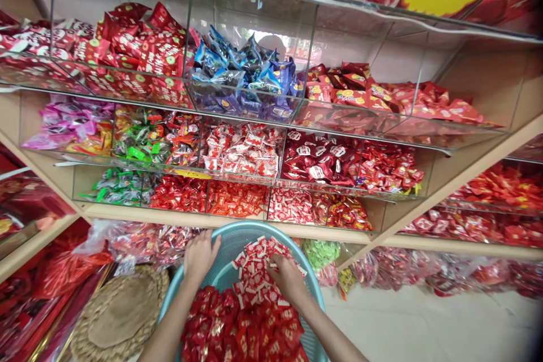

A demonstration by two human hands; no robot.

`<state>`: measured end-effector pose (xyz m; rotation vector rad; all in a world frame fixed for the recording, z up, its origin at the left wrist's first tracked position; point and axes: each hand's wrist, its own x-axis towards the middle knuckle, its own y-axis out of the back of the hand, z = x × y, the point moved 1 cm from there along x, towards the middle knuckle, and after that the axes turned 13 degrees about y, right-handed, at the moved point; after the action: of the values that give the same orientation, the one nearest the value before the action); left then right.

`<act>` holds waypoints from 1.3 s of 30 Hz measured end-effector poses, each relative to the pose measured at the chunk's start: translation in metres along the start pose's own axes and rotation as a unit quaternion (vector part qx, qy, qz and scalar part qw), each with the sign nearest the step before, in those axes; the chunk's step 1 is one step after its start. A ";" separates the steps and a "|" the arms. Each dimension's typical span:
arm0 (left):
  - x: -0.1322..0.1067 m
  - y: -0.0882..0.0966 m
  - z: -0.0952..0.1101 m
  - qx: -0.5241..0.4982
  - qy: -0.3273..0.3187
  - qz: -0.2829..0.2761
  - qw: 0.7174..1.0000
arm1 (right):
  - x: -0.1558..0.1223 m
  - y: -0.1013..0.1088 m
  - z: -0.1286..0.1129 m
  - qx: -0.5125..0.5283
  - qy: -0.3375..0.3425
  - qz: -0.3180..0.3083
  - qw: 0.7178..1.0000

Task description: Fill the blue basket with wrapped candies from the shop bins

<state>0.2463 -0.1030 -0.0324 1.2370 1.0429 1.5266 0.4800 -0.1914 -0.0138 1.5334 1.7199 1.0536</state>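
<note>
A teal plastic basket (316, 288) stands low in front of me. My left hand (199, 257) grips its far left rim, with the thumb on the inner side and the fingers over the edge. Inside, small red-and-white wrapped candies (252, 271) lie in the far right part. Larger dark red wrapped candies (250, 331) fill the near part. Down among the red-and-white ones is my right hand (286, 277), its fingers curled in and closed on some of them; the fingertips are partly hidden.
Shelves with clear bins (246, 107) of wrapped sweets rise ahead. Their wooden bottom edge (331, 233) runs just behind the basket. A round woven stool (123, 317) is at left. Bagged sweets (424, 271) lie under the right shelf, above the pale tiled floor (394, 322).
</note>
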 end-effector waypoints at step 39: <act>0.002 -0.005 -0.002 0.017 -0.010 0.010 1.000 | -0.009 0.016 0.017 0.114 -0.057 0.065 0.990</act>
<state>0.2450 -0.1002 -0.0373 1.2870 1.0509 1.5151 0.5041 -0.1973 -0.0097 1.8333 1.7284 0.8345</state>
